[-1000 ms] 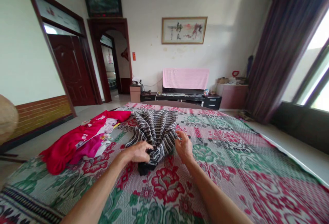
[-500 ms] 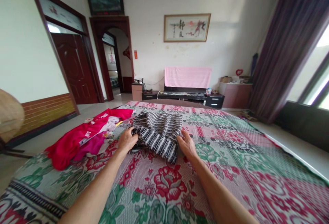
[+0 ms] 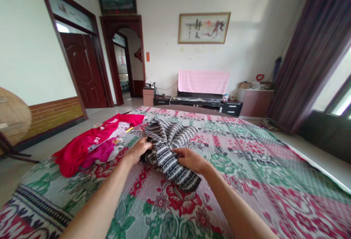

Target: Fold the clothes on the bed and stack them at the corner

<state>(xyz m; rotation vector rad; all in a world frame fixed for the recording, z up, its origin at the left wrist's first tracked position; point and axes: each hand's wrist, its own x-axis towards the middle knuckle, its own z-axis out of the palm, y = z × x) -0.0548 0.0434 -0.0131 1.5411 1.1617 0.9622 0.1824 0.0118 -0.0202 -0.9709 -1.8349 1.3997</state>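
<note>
A black-and-white striped knit garment [image 3: 167, 144] lies bunched on the floral bedspread [image 3: 246, 180] in front of me. My left hand [image 3: 138, 150] is closed on the garment's left edge. My right hand [image 3: 190, 158] lies across the garment's near part, fingers curled into the knit and pinching a fold of it. Part of the garment trails toward me below my right hand.
A pile of red and pink clothes [image 3: 93, 145] lies on the bed to the left. Beyond the bed stand a dark TV cabinet [image 3: 200, 103] with a pink cloth [image 3: 203, 81] over it, dark doors at left, and a curtain [image 3: 309, 59] at right.
My right hand moved left from the garment's right side onto its middle and gathered a fold. The garment went from roughly spread to bunched and twisted. My left hand stayed at the left edge.
</note>
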